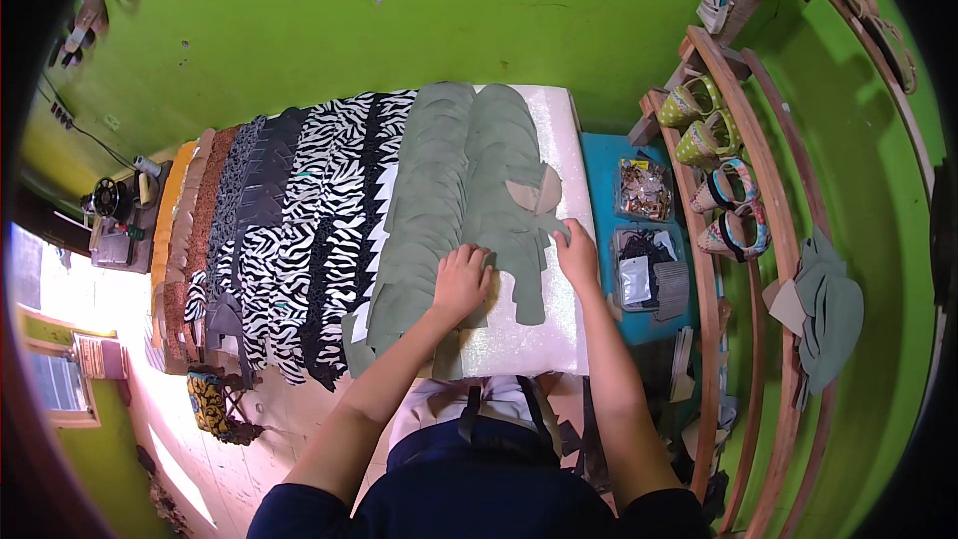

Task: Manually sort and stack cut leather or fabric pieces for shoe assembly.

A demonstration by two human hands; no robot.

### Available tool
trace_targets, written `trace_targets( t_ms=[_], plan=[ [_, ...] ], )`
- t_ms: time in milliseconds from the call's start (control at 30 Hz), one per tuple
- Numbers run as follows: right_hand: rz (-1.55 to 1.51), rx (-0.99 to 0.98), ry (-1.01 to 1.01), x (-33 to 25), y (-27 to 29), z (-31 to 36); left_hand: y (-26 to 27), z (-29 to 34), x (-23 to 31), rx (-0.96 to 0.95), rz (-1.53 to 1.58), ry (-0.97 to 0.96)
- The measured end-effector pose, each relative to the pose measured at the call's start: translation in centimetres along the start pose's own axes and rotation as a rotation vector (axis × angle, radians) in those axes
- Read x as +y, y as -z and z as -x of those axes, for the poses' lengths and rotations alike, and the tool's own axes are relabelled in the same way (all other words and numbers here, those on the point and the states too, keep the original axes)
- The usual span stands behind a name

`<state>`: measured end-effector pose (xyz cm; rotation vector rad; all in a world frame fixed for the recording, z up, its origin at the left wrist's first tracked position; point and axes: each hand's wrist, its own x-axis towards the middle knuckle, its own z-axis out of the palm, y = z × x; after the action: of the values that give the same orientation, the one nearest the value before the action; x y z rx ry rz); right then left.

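Note:
Overlapping rows of grey-green cut material pieces cover the right part of a long white-topped table. My left hand lies on these pieces near the table's front edge, fingers stretched forward over them. To its right, my right hand pinches the edge of a curved green strap piece. Just beyond that strap lies a piece with its tan underside showing. Another green piece extends toward me between my hands.
Zebra-print pieces and black, brown and orange ones fill the table's left. A blue surface at right bears clear boxes of small parts. Beside it, a wooden rack holds shoes and hanging green pieces. A sewing machine stands far left.

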<state>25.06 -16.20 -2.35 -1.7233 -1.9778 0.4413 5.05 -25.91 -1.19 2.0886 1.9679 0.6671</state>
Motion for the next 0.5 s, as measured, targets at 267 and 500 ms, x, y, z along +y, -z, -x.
trace_targets(
  t_ms=[267, 500],
  plan=[
    [-0.524, -0.203, 0.056, -4.5, 0.1, 3.1, 0.2, -0.4, -0.3, 0.128, 0.495, 0.13],
    [-0.424, -0.285, 0.015, -4.5, -1.7, 4.3, 0.6, 0.4, -1.1, -0.066, 0.524, 0.293]
  ],
)
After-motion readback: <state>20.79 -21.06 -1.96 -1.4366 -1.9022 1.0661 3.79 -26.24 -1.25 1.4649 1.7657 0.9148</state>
